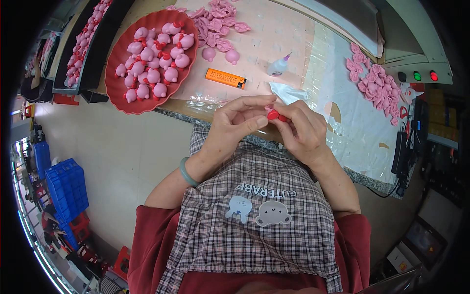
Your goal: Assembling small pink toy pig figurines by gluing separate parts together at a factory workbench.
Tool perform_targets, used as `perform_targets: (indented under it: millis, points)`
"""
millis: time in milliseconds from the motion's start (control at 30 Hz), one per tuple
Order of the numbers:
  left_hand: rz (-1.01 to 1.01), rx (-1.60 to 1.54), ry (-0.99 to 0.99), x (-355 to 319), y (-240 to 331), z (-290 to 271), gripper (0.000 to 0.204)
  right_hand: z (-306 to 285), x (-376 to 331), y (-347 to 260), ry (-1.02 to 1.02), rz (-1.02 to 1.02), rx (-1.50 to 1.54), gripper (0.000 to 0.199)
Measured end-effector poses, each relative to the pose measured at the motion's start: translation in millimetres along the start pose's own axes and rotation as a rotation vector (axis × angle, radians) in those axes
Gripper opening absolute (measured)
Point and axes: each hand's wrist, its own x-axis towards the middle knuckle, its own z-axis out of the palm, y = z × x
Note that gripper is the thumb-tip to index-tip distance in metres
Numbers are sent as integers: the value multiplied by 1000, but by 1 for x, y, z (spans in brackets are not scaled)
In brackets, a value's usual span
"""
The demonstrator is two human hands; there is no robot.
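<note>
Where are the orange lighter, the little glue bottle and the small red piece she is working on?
orange lighter (pixel 225 78): head view, middle of its body.
glue bottle (pixel 277 67): head view, its white body.
small red piece (pixel 273 115): head view, its rounded top, pinched between both hands.

Small glossy red piece (pixel 273 115), pinched between fingertips just above the table edge.

Hands (pixel 235 125) (pixel 303 130) together at table (pixel 274 34) edge, small part (pixel 273 115) between fingertips. Lighter (pixel 225 78) just beyond hands; glue bottle (pixel 279 66) beside it, rightward. Tray (pixel 122 95) of figures (pixel 154 61) beyond left hand. Loose pieces (pixel 374 81) far right of right hand.
</note>
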Motion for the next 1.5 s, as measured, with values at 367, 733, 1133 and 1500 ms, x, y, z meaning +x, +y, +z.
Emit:
perform_targets:
  millis: [367, 733, 1133, 1500]
  points:
    - [48, 44, -117, -4, 11, 0, 42, -12, -7, -12, 7, 354, 394, 35]
    - [81, 82, -138, -8, 6, 1, 46, -4, -21, -1, 57, 211, 385, 37]
    - [51, 38, -88, -2, -1, -1, 45, 12, -31, 12, 67, 373, 527, 35]
    - [59, -14, 18, 4, 8, -25, 45, -11, 19, 35, 73, 374, 203, 52]
